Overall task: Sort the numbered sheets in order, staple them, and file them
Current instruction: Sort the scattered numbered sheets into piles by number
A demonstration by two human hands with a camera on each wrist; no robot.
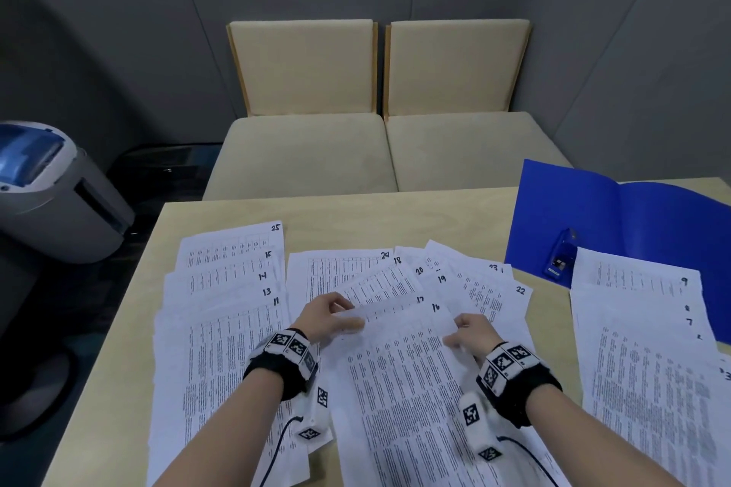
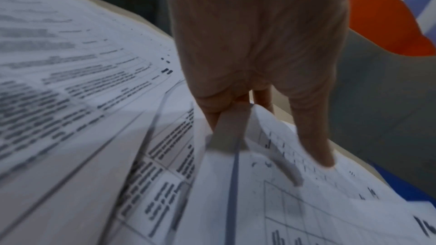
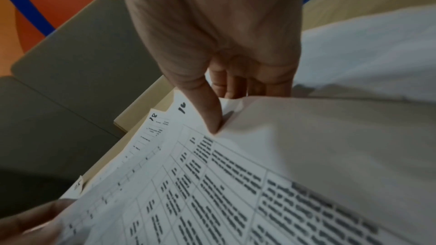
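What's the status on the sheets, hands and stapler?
Both hands gripping sheet 16: left hand at its left edge, right hand at its right. Sheets fanned in three groups, unstapled. Stapler idle on open blue folder.

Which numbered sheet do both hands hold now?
Sheet 16: the left hand and right hand pinch its top corners; the other sheets lie untouched.

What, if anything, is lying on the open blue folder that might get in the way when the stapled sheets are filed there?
A blue stapler lies on the open blue folder, and the right-hand pile of sheets overlaps its near edge; both would need moving first.
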